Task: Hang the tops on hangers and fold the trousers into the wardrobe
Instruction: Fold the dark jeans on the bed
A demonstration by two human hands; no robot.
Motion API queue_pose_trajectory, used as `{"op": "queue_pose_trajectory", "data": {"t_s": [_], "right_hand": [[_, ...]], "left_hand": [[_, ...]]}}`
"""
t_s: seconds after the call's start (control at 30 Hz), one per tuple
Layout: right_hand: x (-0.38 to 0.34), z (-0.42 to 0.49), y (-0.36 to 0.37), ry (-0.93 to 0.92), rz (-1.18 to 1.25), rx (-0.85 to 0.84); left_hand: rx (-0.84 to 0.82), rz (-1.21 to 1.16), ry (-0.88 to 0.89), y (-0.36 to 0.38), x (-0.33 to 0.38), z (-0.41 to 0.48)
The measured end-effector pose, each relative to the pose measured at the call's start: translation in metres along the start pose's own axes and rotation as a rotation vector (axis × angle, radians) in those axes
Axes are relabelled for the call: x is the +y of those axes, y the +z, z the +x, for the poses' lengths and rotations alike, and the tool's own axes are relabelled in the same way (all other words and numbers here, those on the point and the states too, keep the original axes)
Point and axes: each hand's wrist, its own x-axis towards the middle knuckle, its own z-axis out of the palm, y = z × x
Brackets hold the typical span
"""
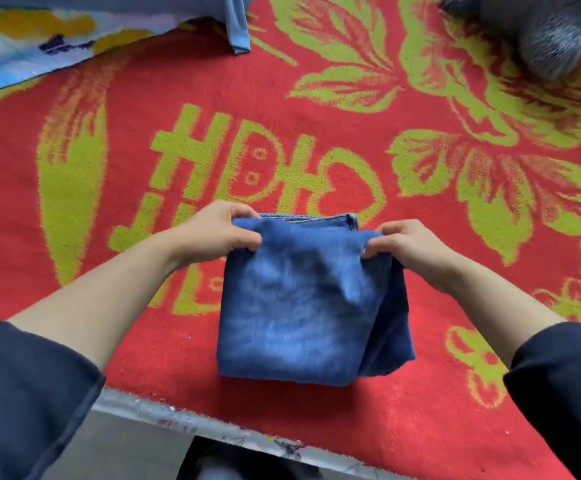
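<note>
- Left hand (218, 233) pinches the far-left corner of the folded blue jeans (303, 306).
- The jeans lie on the red blanket (109, 188), near its front edge.
- Right hand (408, 245) pinches their far-right corner.
- Risk: lifting by these corners alone could let the layers sag open, most likely at the looser right side.

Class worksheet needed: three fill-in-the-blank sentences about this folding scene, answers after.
1. The left hand and the right hand each pinch the folded ____ jeans.
2. The jeans lie on a ____ blanket patterned in yellow-green.
3. A grey furry thing lies at the upper ____ corner.
Answers: blue, red, right.
</note>
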Motion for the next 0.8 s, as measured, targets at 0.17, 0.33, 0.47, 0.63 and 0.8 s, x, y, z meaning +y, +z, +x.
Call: {"op": "queue_pose_trajectory", "data": {"t_s": [0.17,0.33,0.47,0.63,0.8], "right_hand": [[0.008,0.014,0.027,-0.256,-0.306,0.359],[0.032,0.016,0.050,-0.511,-0.724,0.131],[0.030,0.043,0.046,-0.503,-0.908,0.095],[0.014,0.083,0.044,-0.393,-0.920,-0.066],[0.002,0.104,0.038,-0.298,-0.878,-0.167]], "left_hand": [[0.314,0.166,0.144,0.030,-0.017,0.035],[0.515,0.700,0.104,0.068,-0.034,0.041],[0.309,1.008,0.391,0.074,-0.031,0.051],[0.057,1.016,0.133,0.063,-0.045,0.083],[-0.049,0.918,0.022,0.050,-0.034,0.108]]}}
